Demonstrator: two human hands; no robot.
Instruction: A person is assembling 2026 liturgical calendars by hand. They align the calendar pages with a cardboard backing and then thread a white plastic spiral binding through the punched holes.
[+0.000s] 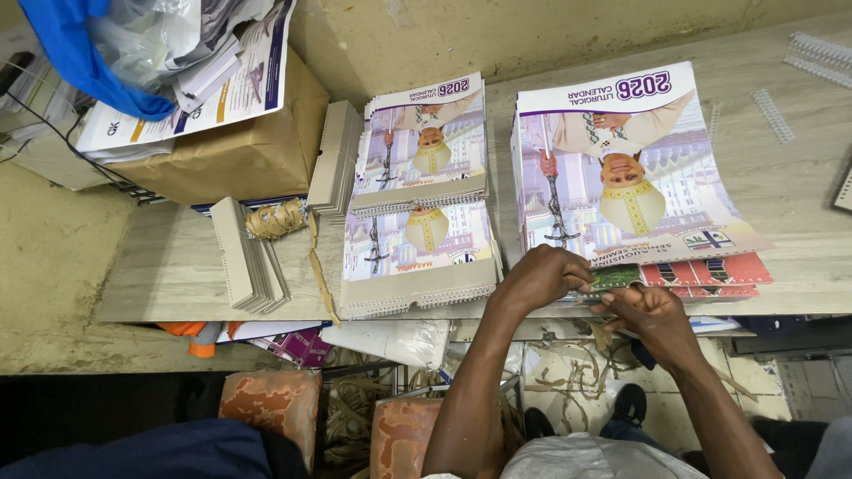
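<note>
1. The left hand (543, 277) is curled, knuckles up, at the near edge of the big calendar stack (632, 160). Its fingers are pinched onto the bottom edge of the sheets there.
2. The right hand (652, 312) is set just beside it, a bit nearer the table's edge, fingers bent and gripping the same bottom edge from below. The two hands are nearly touching.
3. A small greenish strip (614, 278) of print can be seen between the hands. Whether it's a separate piece or part of a sheet can't be told.
4. The big stack is laid on the table (177, 266), right of centre, upside down from this view, with red-printed sheets (719, 271) sticking out at its near edge.
5. Two more calendar piles (424, 191) are laid left of it, overlapping, with wire binding seen along their lower edges.
6. Grey card stacks (250, 257) are fanned out further left, one leaned by the piles.
7. A brown parcel (240, 146) is parked at the back left, with papers and a blue bag (71, 53) heaped on top.
8. White binding combs (821, 55) are scattered at the far right of the table.
9. Paper scraps (577, 372) are littered on the floor under the table, near a dark shoe (630, 404).
</note>
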